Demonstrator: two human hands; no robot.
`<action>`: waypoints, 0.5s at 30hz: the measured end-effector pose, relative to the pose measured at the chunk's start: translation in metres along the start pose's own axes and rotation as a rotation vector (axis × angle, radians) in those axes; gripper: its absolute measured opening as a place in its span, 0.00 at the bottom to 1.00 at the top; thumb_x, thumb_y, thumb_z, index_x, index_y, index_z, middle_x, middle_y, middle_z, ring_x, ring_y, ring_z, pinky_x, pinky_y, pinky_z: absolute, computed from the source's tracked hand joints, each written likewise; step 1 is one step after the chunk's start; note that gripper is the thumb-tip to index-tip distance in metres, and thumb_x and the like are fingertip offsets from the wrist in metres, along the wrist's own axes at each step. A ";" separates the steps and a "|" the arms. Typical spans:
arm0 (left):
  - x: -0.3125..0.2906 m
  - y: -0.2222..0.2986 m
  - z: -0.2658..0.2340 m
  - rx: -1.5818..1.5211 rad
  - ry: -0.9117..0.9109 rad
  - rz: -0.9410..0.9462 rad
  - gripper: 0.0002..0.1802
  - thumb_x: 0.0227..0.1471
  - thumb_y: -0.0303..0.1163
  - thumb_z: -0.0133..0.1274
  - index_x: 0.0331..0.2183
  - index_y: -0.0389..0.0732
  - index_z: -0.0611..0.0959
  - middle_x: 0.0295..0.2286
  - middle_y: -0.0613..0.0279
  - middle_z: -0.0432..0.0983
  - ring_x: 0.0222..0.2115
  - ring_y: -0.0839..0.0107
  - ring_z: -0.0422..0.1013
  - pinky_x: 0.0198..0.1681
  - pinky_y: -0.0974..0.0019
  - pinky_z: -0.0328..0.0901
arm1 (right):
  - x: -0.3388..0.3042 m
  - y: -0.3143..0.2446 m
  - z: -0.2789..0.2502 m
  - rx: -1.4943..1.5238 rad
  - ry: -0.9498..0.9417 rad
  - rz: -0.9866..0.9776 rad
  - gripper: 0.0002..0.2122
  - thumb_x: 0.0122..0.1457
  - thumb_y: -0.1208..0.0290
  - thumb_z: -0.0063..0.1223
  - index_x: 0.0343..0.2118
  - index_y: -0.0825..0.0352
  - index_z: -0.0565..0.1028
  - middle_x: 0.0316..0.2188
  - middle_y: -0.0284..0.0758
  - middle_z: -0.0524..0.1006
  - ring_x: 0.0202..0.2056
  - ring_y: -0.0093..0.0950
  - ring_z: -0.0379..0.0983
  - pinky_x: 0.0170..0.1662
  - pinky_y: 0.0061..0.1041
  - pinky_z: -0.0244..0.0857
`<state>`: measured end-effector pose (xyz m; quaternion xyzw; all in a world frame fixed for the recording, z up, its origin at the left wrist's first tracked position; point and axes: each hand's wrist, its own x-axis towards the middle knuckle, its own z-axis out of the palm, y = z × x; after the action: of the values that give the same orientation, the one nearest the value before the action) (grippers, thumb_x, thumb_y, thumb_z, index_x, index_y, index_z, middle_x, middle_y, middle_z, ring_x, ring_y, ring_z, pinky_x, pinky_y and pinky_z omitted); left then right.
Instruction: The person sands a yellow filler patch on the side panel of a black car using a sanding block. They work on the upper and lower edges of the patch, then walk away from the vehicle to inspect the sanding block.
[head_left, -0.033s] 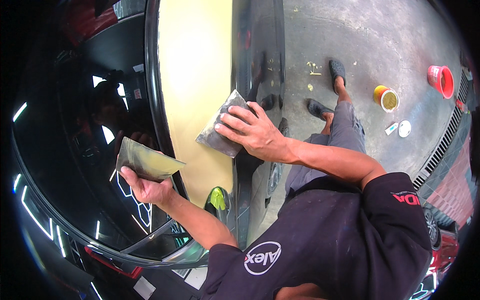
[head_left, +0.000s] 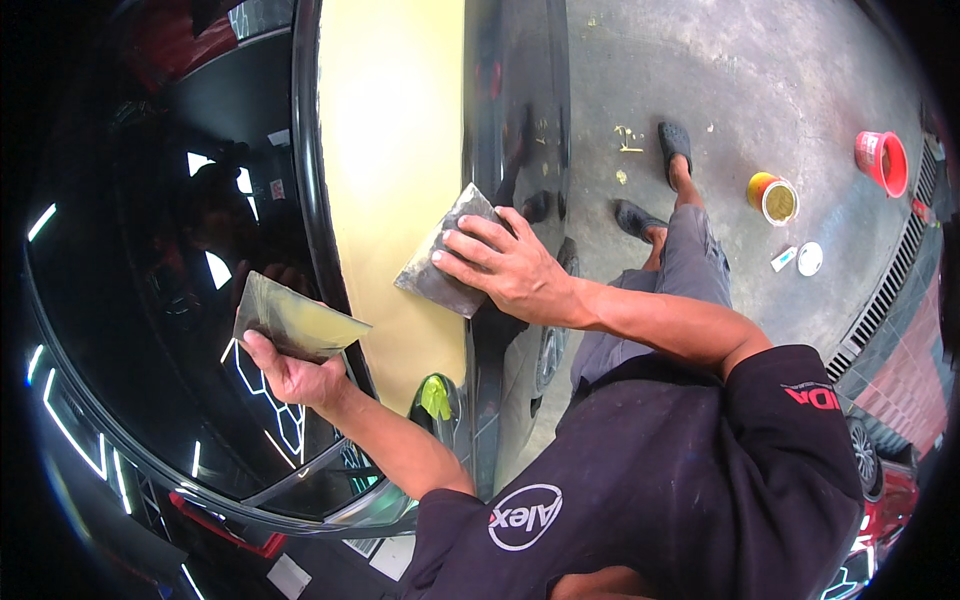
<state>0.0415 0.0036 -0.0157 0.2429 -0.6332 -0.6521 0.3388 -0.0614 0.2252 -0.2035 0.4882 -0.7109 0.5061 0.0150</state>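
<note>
Pressing a grey spreader [head_left: 447, 262] flat against the car [head_left: 515, 120], the right hand [head_left: 505, 265] lies with fingers spread over the blade's upper face, thumb tucked at its lower edge, so the grip is a flat, open-fingered hold on the tool. The spreader sits where the pale yellow filler patch [head_left: 392, 150] meets the glossy black paint, its left corner on the yellow and its right part under the fingers (the blade is tilted, one corner pointing up).

The left hand [head_left: 290, 375] is lower and to the left, well apart from the right. Its grip is closed on the lower edge of a thin metal plate [head_left: 295, 322], fingers curled under it and thumb on top; the plate is smeared yellowish and held nearly level in front of the dark window [head_left: 190, 250].

On the concrete floor [head_left: 760, 90] to the right stand a yellow tin [head_left: 773, 198], open, with a white lid [head_left: 810, 258] near it, and a red bucket [head_left: 882, 160] farther off. The person's feet in dark sandals [head_left: 676, 140] show above the grey trousers.
</note>
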 end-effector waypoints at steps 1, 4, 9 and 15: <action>0.002 0.002 0.003 0.020 0.014 0.005 0.26 0.70 0.42 0.42 0.60 0.35 0.70 0.56 0.44 0.72 0.50 0.54 0.77 0.51 0.54 0.77 | 0.001 -0.003 -0.004 0.015 0.013 0.027 0.29 0.49 0.81 0.56 0.57 0.58 0.73 0.56 0.34 0.70 0.60 0.36 0.65 0.59 0.50 0.59; -0.001 0.009 0.027 0.194 0.036 0.004 0.26 0.69 0.42 0.43 0.61 0.36 0.70 0.57 0.49 0.72 0.52 0.57 0.75 0.56 0.55 0.73 | 0.000 -0.001 -0.028 0.028 -0.040 0.046 0.27 0.48 0.79 0.57 0.56 0.58 0.75 0.53 0.33 0.72 0.59 0.34 0.66 0.59 0.50 0.59; -0.047 -0.016 0.099 0.150 0.045 -0.205 0.21 0.70 0.40 0.46 0.56 0.37 0.73 0.51 0.54 0.77 0.51 0.63 0.75 0.54 0.56 0.73 | 0.012 0.001 -0.100 0.241 0.313 0.057 0.28 0.45 0.76 0.69 0.53 0.56 0.79 0.51 0.35 0.77 0.55 0.36 0.74 0.62 0.51 0.61; -0.051 -0.069 0.170 -0.285 -0.049 -0.743 0.16 0.70 0.39 0.46 0.53 0.41 0.74 0.40 0.59 0.80 0.39 0.69 0.78 0.44 0.64 0.74 | 0.009 0.003 -0.134 0.456 0.162 -0.414 0.23 0.59 0.75 0.57 0.58 0.48 0.76 0.58 0.44 0.67 0.63 0.50 0.63 0.65 0.54 0.59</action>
<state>-0.0613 0.1526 -0.0761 0.3901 -0.4133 -0.8173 0.0948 -0.1314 0.3176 -0.1357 0.5711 -0.4612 0.6760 0.0644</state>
